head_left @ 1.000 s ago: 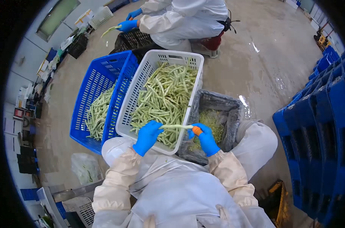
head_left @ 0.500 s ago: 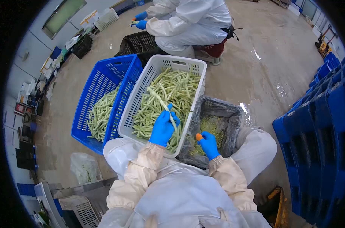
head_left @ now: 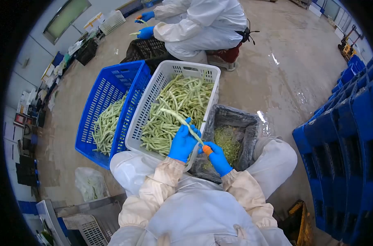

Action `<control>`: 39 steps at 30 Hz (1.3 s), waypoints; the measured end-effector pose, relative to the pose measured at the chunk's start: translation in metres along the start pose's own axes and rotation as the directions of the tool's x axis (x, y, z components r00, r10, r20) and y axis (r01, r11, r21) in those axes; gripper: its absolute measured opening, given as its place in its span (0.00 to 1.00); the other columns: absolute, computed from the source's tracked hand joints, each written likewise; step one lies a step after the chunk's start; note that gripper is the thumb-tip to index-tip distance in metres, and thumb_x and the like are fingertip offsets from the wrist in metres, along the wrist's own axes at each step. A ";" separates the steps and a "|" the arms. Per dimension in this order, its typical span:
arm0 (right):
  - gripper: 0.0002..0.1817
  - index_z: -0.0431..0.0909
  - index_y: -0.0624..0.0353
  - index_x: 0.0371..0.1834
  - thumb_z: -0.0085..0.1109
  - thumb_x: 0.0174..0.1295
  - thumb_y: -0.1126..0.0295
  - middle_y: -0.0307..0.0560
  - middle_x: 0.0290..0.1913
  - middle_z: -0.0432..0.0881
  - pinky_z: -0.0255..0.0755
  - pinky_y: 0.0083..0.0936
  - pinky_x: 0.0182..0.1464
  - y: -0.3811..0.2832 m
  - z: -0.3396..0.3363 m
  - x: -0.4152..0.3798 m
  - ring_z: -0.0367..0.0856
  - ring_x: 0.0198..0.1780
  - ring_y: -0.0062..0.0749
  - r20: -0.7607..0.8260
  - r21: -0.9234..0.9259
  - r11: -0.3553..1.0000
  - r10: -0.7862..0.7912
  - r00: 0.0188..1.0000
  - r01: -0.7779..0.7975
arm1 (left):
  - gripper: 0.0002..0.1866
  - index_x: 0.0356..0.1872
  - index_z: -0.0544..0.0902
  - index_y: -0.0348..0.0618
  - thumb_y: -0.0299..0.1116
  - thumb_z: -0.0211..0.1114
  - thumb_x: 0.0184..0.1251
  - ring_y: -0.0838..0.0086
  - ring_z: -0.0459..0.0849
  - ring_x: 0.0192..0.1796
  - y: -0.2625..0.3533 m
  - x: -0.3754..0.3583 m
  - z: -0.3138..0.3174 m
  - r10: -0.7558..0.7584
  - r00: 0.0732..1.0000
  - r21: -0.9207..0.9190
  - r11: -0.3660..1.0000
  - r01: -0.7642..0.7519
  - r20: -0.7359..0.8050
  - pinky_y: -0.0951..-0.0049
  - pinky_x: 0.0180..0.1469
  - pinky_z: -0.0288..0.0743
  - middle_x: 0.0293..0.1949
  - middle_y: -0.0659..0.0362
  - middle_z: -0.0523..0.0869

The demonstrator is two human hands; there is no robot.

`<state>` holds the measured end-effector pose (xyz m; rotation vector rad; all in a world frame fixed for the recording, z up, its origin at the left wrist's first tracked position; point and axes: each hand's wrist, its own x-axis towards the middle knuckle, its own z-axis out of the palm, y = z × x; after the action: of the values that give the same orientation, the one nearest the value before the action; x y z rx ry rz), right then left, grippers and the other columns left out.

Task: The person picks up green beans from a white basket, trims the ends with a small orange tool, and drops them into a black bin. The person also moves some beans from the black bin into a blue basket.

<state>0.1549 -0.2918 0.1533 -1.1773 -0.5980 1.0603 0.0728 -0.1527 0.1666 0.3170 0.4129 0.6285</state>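
Note:
My left hand (head_left: 183, 143), in a blue glove, holds a long pale green bean (head_left: 176, 116) above the white crate (head_left: 133, 133) of beans. My right hand (head_left: 217, 157), also gloved in blue, is closed at the bean's lower end, with an orange cover on one fingertip. Whether it grips the bean or a small tool is hidden. To the right of the white crate, a bin lined with dark plastic (head_left: 252, 135) holds small green scraps. More beans lie in the blue crate (head_left: 84, 137) on the left.
A co-worker in white (head_left: 203, 28) sits ahead beside a black crate (head_left: 143, 49), blue gloves holding beans. Blue pallets (head_left: 342, 143) are stacked at the right. A clear plastic bag (head_left: 90, 183) lies on the floor at lower left.
My two hands have come together; the bean's lower end has moved down and right to my right hand. The co-worker's hands have moved slightly apart. The view has shifted a little.

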 end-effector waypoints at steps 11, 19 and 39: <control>0.11 0.77 0.62 0.38 0.54 0.56 0.66 0.60 0.30 0.77 0.70 0.39 0.34 0.035 0.014 -0.007 0.77 0.32 0.53 0.162 -0.780 0.576 -0.196 0.967 0.247 | 0.13 0.48 0.78 0.38 0.28 0.56 0.64 0.79 0.74 0.31 -0.023 -0.016 -0.002 0.159 0.987 0.833 0.550 -0.061 -0.033 0.78 0.36 0.70 0.29 0.64 0.77; 0.08 0.78 0.63 0.35 0.53 0.62 0.69 0.38 0.26 0.76 0.65 0.18 0.30 0.006 -0.036 0.013 0.70 0.27 0.18 -0.464 -0.224 0.971 -0.186 0.866 0.088 | 0.09 0.43 0.79 0.36 0.27 0.55 0.65 0.78 0.76 0.40 0.160 -0.046 -0.117 0.565 0.819 0.992 0.010 -0.129 0.101 0.78 0.42 0.71 0.38 0.62 0.79; 0.15 0.76 0.59 0.42 0.59 0.53 0.65 0.56 0.42 0.77 0.69 0.40 0.46 0.069 -0.036 0.025 0.75 0.44 0.52 -0.243 -0.837 0.526 -0.115 0.963 -0.148 | 0.03 0.24 0.80 0.48 0.30 0.59 0.52 0.65 0.81 0.34 0.159 0.153 -0.205 0.301 0.936 0.210 -0.942 0.262 0.182 0.63 0.30 0.73 0.26 0.58 0.81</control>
<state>0.1717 -0.2842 0.0734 -2.1701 -0.9380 0.5490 0.0104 0.0970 0.0100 3.0527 1.4842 -0.1677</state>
